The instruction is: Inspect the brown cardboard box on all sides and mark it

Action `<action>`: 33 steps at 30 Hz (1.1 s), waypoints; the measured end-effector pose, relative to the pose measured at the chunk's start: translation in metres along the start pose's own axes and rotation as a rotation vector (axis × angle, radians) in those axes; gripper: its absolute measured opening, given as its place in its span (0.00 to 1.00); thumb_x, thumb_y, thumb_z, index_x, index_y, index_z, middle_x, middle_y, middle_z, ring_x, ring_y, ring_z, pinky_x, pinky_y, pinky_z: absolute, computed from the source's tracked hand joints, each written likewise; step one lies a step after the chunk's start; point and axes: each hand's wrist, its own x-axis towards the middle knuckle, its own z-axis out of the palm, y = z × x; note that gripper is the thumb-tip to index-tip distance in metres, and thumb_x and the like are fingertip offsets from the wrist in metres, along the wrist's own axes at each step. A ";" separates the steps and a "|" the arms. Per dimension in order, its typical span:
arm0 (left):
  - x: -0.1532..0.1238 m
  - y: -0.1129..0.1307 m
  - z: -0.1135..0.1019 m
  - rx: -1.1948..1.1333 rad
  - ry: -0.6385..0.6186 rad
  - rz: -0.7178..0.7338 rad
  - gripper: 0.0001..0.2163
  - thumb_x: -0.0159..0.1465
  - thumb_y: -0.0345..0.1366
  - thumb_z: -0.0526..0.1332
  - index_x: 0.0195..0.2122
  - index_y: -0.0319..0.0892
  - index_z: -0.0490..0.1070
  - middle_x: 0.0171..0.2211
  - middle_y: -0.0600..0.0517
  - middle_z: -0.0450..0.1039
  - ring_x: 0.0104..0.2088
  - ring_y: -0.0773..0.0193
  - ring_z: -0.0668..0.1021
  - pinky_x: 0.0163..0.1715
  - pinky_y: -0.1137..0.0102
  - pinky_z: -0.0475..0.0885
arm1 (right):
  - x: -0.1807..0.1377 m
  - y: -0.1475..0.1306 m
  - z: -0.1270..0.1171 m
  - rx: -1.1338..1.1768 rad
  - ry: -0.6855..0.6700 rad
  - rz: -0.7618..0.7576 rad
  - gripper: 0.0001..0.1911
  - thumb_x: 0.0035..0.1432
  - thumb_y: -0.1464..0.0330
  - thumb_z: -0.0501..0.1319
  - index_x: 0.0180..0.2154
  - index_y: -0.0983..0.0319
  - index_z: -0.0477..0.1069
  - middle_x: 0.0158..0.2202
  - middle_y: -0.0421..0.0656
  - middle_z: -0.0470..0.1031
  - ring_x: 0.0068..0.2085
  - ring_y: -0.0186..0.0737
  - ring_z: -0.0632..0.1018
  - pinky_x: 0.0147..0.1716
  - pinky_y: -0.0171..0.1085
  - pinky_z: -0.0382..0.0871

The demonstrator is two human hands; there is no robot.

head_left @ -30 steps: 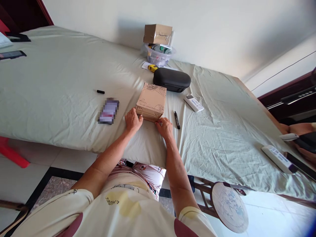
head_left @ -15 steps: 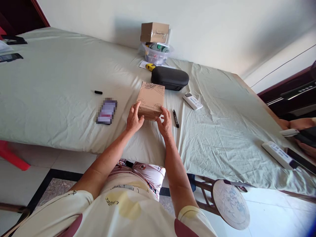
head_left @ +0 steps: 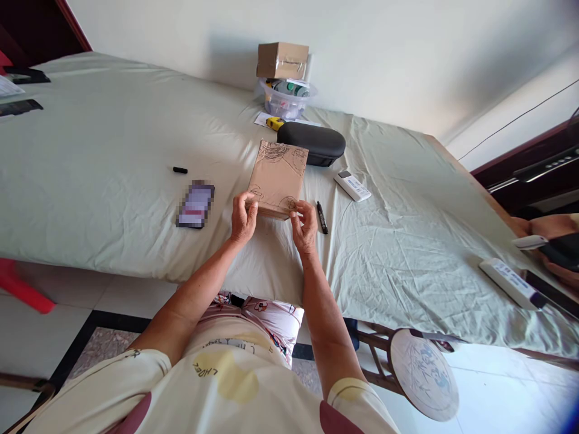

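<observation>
A brown cardboard box (head_left: pixel 278 175) with scribbled black drawings near its corners is tilted toward me over the cloth-covered table. My left hand (head_left: pixel 244 217) grips its near left corner, thumb on the front and fingers at the side. On the near right corner, my right hand (head_left: pixel 304 226) pinches the box between thumb and fingers. Just right of that hand lies a black marker (head_left: pixel 322 217) without its cap. The black cap (head_left: pixel 180 170) lies apart on the left, above a phone (head_left: pixel 196 205) with a blurred screen. The box's underside is hidden.
Behind the box sit a black hard case (head_left: pixel 312 143), a yellow tape measure (head_left: pixel 275 123) and a clear plastic basket (head_left: pixel 287 105) with another carton (head_left: pixel 283 60) on top. A white device (head_left: pixel 353 185) lies to the right. Another person's hand (head_left: pixel 556 226) shows at the right edge.
The box has tipped so its far edge is higher and more of its top face shows. My fingers have closed in around its near corners.
</observation>
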 end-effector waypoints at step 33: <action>0.008 -0.014 -0.004 -0.231 -0.207 -0.217 0.39 0.49 0.23 0.62 0.65 0.51 0.65 0.55 0.45 0.69 0.56 0.54 0.76 0.56 0.60 0.76 | 0.006 0.013 -0.015 0.114 -0.062 0.220 0.35 0.62 0.39 0.61 0.58 0.55 0.69 0.34 0.38 0.71 0.38 0.39 0.76 0.38 0.39 0.74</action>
